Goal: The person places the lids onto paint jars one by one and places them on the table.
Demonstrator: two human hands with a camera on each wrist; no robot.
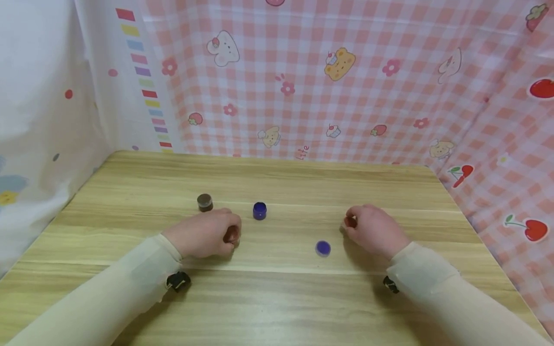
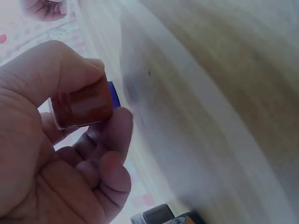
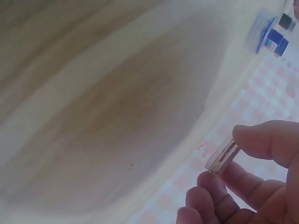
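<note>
My left hand [image 1: 205, 234] grips a small jar of reddish-brown paint [image 2: 86, 105] between thumb and fingers, low over the table. In the right wrist view, thumb and fingertips of my right hand [image 3: 252, 184] pinch a small clear round lid [image 3: 224, 156], with reddish-brown smears on it. From the head view that right hand [image 1: 376, 229] is well to the right of the left one. An uncovered jar of dark blue paint [image 1: 259, 211] stands between them, farther back. Nearer the right hand lies a blue-stained lid [image 1: 322, 248].
Just beyond my left hand stands a dark brown paint jar [image 1: 205, 202]. The wooden table [image 1: 277, 298] ends at a pink checked cloth [image 1: 259, 96] behind, with more cloth at both sides. A black strap piece [image 1: 178, 281] sits at my left sleeve.
</note>
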